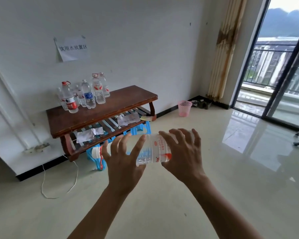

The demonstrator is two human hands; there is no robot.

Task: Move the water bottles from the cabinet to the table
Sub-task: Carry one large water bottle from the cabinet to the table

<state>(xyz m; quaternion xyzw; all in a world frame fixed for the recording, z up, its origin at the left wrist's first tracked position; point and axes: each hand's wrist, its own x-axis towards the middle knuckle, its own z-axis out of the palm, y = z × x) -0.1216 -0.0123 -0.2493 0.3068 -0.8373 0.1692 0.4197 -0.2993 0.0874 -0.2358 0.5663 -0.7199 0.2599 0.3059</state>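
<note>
Carrying, head view: both hands are out in front with one large water bottle (154,149) lying sideways between them, white cap pointing out past the left hand, base end toward the right. Left hand (123,155) is flat against the neck-side half, fingers straight and splayed, pressing rather than wrapping. Right hand (181,152) has its fingers hooked over the top of the base end, with the hand cupped round the underside. My read: the bottle is too fat for one hand, so it gets clamped from both ends, and sideways keeps the weight shared.

Up and left of the hands, well apart, is the wooden table (121,104), with a cluster of standing bottles (86,94) at its far-left end. The table end nearer the hands is bare wood, the likely drop spot. A blue stool (142,130) sits under the table, just above the left hand. A pink basket (185,108) stands above the right hand, by the wall. The cabinet is not in view.
</note>
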